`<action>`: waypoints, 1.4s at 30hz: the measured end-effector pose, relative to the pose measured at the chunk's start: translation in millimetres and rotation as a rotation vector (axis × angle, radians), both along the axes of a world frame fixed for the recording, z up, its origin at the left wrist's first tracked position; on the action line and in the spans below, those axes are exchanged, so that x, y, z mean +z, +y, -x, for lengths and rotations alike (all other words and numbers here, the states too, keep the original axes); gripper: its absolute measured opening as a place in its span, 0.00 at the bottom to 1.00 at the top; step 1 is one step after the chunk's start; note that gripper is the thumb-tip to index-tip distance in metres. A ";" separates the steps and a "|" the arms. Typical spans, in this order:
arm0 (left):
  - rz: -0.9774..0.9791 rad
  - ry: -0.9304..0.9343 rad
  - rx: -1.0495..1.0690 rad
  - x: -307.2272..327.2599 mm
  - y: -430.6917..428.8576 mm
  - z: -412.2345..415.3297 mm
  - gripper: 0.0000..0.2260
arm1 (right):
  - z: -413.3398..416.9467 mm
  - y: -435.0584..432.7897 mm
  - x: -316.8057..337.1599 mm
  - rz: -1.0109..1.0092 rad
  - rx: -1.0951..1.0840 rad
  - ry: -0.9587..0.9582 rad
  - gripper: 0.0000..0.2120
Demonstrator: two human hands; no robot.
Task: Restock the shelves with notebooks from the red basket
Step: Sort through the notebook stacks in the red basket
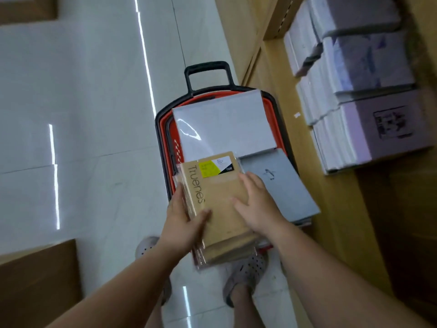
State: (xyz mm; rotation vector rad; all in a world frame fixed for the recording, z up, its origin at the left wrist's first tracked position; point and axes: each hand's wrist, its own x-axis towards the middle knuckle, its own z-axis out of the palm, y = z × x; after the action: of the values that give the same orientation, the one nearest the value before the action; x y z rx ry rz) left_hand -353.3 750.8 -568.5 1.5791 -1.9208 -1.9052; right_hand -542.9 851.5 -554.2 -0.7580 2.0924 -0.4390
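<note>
Our left hand [182,216] grips the near left edge of the stack of kraft notebooks [220,209], thumb on the cover and fingers curled round its side, while our right hand [257,207] lies flat on top, fingers straight and slightly spread. We hold the stack over the near end of the red basket [162,129], where grey notebooks [224,124] lie. We judge the slick clear wrappers the hazard: with only one hand truly gripping, the lower copies could slide out and drop onto our shoes [246,273]. Glossy white floor tiles [82,114] stretch away to the left; on the right, a wooden shelf [335,209] carries wrapped white stacks [350,95].
</note>
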 end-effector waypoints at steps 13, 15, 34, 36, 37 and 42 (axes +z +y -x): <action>-0.269 0.169 0.302 -4.0 24.2 0.1 0.38 | -39.1 2.9 -5.6 -0.014 0.048 0.029 0.37; -0.286 0.169 0.306 -3.4 25.1 0.2 0.38 | -36.6 4.8 -4.7 0.031 -0.005 -0.007 0.40; -0.296 0.111 0.218 12.1 9.8 -25.5 0.39 | -59.7 12.5 -21.5 0.036 -0.256 -0.198 0.47; -0.301 0.116 0.204 10.5 8.3 -21.8 0.39 | -57.0 10.7 -27.1 0.054 -0.313 -0.289 0.48; -0.304 0.119 0.208 9.6 6.8 -20.9 0.39 | -56.9 9.3 -28.8 0.062 -0.342 -0.334 0.49; -0.353 0.121 0.234 8.6 1.5 -19.5 0.40 | -60.8 6.8 -30.9 0.099 -0.425 -0.427 0.48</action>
State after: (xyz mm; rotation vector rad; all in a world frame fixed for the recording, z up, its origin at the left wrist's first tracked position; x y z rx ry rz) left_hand -333.8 752.3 -560.0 1.6326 -1.3398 -2.2615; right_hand -482.1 858.2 -585.2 -0.2333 1.8240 -0.8611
